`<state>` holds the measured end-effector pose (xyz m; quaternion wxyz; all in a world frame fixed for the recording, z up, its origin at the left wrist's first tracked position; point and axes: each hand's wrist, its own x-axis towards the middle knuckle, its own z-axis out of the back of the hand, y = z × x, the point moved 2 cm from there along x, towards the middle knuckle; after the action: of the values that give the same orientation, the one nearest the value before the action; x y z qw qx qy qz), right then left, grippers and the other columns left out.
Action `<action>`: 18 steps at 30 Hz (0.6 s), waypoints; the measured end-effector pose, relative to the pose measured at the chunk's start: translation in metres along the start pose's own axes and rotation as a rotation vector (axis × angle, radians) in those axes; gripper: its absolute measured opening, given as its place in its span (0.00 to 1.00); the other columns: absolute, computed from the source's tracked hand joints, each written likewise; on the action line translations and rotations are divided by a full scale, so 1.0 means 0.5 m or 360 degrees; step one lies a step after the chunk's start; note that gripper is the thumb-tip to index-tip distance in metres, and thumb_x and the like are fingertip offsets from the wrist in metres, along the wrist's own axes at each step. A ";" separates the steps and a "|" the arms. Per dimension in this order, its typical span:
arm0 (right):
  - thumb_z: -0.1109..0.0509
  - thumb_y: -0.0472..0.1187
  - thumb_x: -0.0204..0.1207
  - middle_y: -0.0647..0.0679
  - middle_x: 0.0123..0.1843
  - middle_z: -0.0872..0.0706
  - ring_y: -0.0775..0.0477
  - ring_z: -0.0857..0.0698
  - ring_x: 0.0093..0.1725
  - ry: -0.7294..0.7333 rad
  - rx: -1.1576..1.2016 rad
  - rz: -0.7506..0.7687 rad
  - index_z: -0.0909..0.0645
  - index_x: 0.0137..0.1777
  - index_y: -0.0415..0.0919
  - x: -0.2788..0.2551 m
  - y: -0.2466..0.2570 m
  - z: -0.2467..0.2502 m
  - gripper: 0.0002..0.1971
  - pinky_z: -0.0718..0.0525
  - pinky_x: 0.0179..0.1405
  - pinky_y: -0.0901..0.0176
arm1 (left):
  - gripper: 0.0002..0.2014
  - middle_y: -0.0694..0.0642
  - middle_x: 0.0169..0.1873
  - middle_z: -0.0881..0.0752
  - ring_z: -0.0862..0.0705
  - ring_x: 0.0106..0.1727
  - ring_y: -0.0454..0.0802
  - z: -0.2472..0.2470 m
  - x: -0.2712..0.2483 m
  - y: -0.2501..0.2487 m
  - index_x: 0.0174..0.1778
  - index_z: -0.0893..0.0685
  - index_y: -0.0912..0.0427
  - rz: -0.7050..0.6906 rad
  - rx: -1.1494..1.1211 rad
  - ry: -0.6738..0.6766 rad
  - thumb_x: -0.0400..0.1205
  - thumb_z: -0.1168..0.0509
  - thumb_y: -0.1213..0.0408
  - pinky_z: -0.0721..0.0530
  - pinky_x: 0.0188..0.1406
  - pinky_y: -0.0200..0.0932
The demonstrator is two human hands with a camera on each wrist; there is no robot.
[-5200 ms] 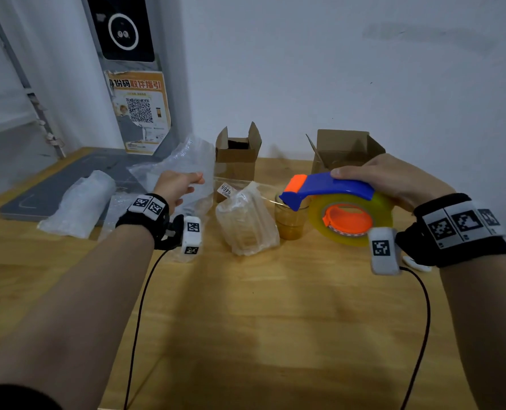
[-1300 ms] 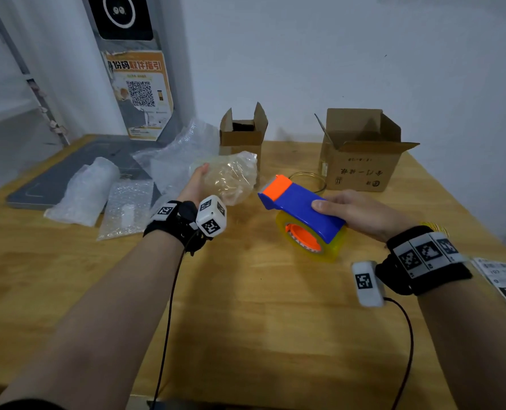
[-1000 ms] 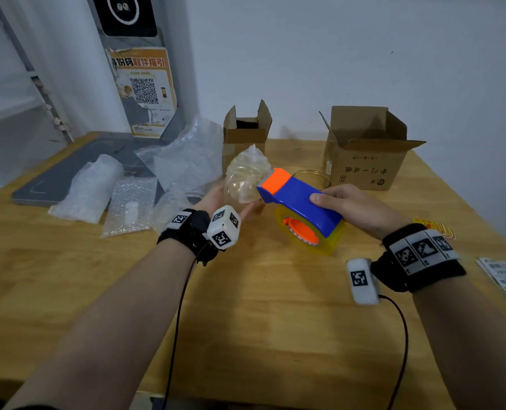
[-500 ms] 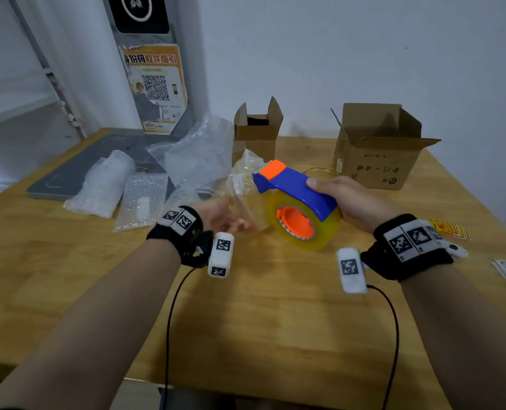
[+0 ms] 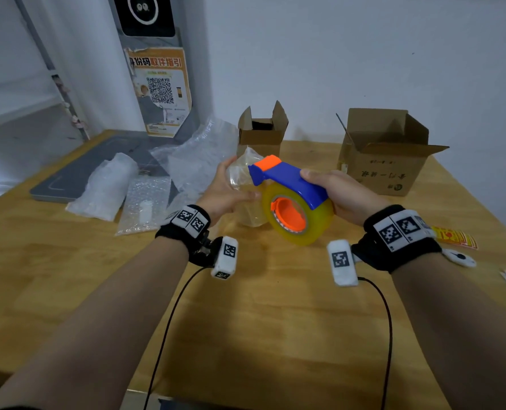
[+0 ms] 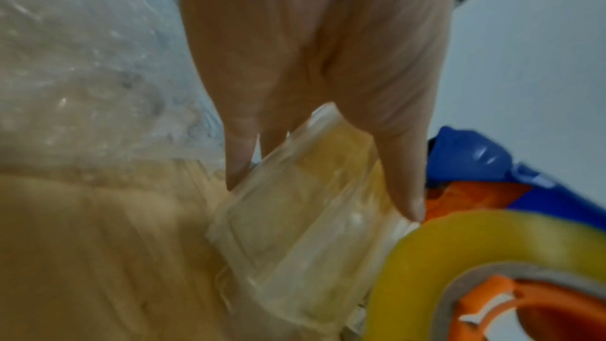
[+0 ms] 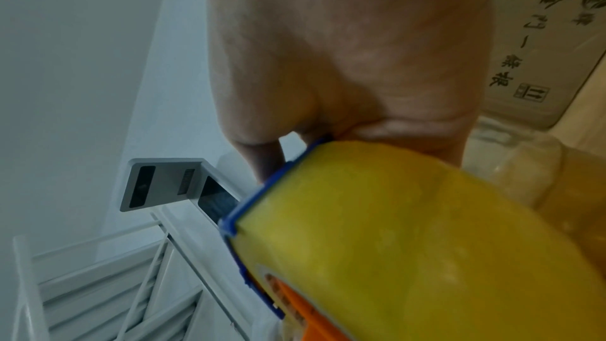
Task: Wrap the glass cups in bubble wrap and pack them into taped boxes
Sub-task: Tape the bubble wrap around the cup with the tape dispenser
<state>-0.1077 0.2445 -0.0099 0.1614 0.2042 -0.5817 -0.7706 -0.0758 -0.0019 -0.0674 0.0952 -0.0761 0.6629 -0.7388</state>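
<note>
My left hand (image 5: 231,184) grips a glass cup wrapped in bubble wrap (image 5: 243,176), held upright just above the wooden table (image 5: 246,321). My right hand (image 5: 331,190) grips the blue handle of a tape dispenser (image 5: 290,179) with an orange head and a yellow tape roll (image 5: 317,229). The dispenser's head touches the wrapped cup's right side. In the left wrist view my left hand's fingers (image 6: 406,191) lie along the wrapped cup (image 6: 305,230), next to the tape roll (image 6: 492,243). The right wrist view shows my right hand (image 7: 354,48) over the tape roll (image 7: 410,243).
Two open cardboard boxes stand at the back: a small one (image 5: 260,137) and a larger one (image 5: 385,173). Loose bubble wrap (image 5: 201,155), a wrapped bundle (image 5: 107,184) and a small bubble bag (image 5: 145,205) lie left. Stickers (image 5: 455,236) lie right.
My left hand picked the wrapped cup up off the table and brought it to the middle. My right hand swung the dispenser in until its head met the wrap.
</note>
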 end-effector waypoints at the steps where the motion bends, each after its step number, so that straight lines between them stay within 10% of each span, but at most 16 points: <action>1: 0.32 0.56 0.87 0.39 0.58 0.06 0.35 0.09 0.61 -0.0001 -0.0015 0.0005 0.12 0.66 0.39 0.004 -0.001 -0.002 0.21 0.16 0.71 0.34 | 0.52 0.44 0.65 0.17 0.14 0.66 0.54 -0.001 0.004 0.002 0.81 0.35 0.34 -0.0050 -0.0009 -0.0056 0.67 0.13 0.64 0.09 0.55 0.65; 9: 0.33 0.56 0.87 0.40 0.49 0.05 0.42 0.07 0.48 -0.0016 -0.0308 0.0101 0.09 0.55 0.36 -0.005 0.024 0.022 0.22 0.14 0.59 0.46 | 0.38 0.47 0.55 0.10 0.09 0.54 0.45 -0.010 0.028 -0.002 0.73 0.19 0.43 -0.0117 -0.0031 -0.0333 0.68 0.15 0.68 0.10 0.42 0.46; 18: 0.33 0.58 0.87 0.34 0.48 0.06 0.38 0.09 0.43 -0.0034 -0.0395 0.0019 0.09 0.54 0.33 -0.026 0.001 0.049 0.26 0.14 0.53 0.45 | 0.39 0.50 0.59 0.11 0.11 0.58 0.49 -0.026 0.042 -0.008 0.70 0.17 0.41 -0.0091 0.0080 -0.0282 0.63 0.13 0.64 0.08 0.52 0.55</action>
<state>-0.1086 0.2711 -0.0018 0.1839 0.1710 -0.4848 -0.8378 -0.0994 0.0059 -0.0649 0.1343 -0.1576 0.6306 -0.7480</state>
